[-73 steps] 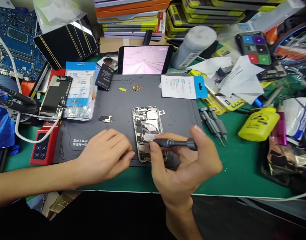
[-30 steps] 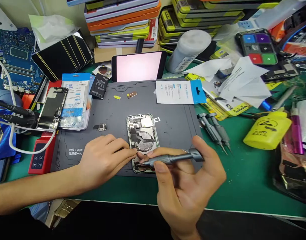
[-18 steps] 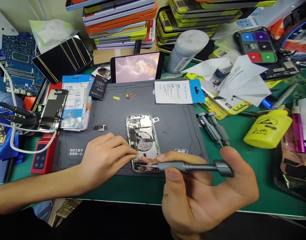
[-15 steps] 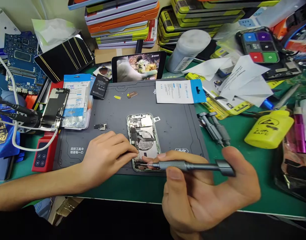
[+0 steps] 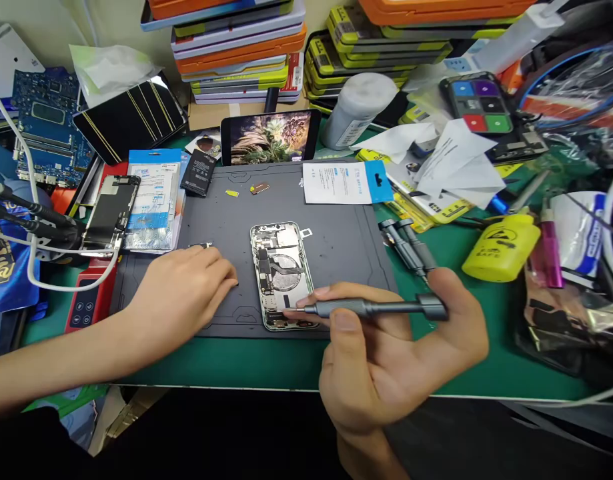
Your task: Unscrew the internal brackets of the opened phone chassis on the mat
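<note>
The opened phone [image 5: 286, 270] is laid flat on a grey mat [image 5: 341, 253], its inner parts exposed. A screwdriver [image 5: 366, 308] is gripped in the right hand [image 5: 386, 367], between thumb and fingers, and its tip is pointed across the near end of the phone; whether the phone is touched by it cannot be told. The left hand [image 5: 183, 290] is placed to the left of the phone, well apart from it, with fingers curled together; whether anything is pinched there cannot be told. A small metal part [image 5: 209, 245], left of the phone, is partly covered by that hand. A small frame [image 5: 306, 233] is set just beside the phone's far right corner. Beyond the phone, a lit screen [image 5: 271, 137] is propped up; to its far left, a black battery [image 5: 199, 172] is seen. To the right of the phone, a yellow bottle [image 5: 503, 248] is stood.
</note>
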A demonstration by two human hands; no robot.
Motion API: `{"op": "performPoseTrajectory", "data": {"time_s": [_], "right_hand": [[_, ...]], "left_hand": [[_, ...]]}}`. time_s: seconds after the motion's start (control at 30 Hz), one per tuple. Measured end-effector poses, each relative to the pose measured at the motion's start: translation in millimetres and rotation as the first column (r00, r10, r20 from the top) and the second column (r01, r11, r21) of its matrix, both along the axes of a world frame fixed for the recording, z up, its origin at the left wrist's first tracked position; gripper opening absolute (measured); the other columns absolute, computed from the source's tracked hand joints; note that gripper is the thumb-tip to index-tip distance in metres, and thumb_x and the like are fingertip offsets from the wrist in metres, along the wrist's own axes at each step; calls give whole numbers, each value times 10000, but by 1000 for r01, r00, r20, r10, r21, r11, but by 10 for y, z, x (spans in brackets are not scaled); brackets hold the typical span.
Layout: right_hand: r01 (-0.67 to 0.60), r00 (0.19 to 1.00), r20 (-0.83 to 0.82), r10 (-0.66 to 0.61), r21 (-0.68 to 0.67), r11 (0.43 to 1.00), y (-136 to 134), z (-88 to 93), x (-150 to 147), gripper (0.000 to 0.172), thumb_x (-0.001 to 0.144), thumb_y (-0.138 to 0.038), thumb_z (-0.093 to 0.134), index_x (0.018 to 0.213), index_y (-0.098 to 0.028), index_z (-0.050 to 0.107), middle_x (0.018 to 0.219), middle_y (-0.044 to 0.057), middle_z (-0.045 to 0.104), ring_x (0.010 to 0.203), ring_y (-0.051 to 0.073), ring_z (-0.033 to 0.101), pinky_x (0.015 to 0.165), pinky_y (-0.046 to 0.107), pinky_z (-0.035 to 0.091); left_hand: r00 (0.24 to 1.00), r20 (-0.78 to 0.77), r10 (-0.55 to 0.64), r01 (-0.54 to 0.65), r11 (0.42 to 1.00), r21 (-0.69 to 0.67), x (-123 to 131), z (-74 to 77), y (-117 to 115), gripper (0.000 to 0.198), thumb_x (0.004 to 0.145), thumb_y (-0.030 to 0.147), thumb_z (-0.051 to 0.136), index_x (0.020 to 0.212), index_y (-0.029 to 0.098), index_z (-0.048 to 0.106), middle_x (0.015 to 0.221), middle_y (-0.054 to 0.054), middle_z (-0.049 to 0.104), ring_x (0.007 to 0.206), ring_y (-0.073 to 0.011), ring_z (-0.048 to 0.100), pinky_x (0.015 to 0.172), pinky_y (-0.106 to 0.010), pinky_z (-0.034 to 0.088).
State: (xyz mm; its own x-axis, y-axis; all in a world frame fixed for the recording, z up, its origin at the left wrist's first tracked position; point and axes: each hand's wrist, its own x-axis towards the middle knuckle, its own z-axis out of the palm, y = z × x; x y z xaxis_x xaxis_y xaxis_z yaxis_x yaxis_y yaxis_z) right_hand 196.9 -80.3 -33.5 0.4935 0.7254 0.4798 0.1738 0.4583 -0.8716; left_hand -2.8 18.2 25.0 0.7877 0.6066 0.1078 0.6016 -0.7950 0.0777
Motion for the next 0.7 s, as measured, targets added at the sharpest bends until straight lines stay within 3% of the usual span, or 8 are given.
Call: {"op": "performPoseTrajectory", "data": {"time_s": [0.2,0.5,0.7], "right_hand": [[37,999,35,-38,12,999,16,-1,-5,732,945,-6,654,1578,-339,499,1005,-5,732,819,149,747,661,302,733],[42,999,36,-41,-10,999,18,5,-14,729,958,-19,660,1580,-364,497,1000,-8,729,808,140,746,620,275,731],[37,999,15,-37,-6,999,13,-8,-6,733,946,-15,668,1571,-362,505,1007,-12,739,796,147,751,628,291,737]], "left_hand": [[999,-50,-14,16,1000,26,-76,36,102,188,1092,236,627,1021,190,795,893,-33,748,777,-209,675,618,-304,401],[991,-121,-56,54,998,-13,-103,56,109,315,1024,53,541,1172,182,786,1053,-50,774,797,-194,709,581,-296,428],[993,-103,-60,58,998,-31,-129,70,158,379,992,29,526,1182,211,799,1059,-37,786,775,-175,724,562,-282,428]]}}
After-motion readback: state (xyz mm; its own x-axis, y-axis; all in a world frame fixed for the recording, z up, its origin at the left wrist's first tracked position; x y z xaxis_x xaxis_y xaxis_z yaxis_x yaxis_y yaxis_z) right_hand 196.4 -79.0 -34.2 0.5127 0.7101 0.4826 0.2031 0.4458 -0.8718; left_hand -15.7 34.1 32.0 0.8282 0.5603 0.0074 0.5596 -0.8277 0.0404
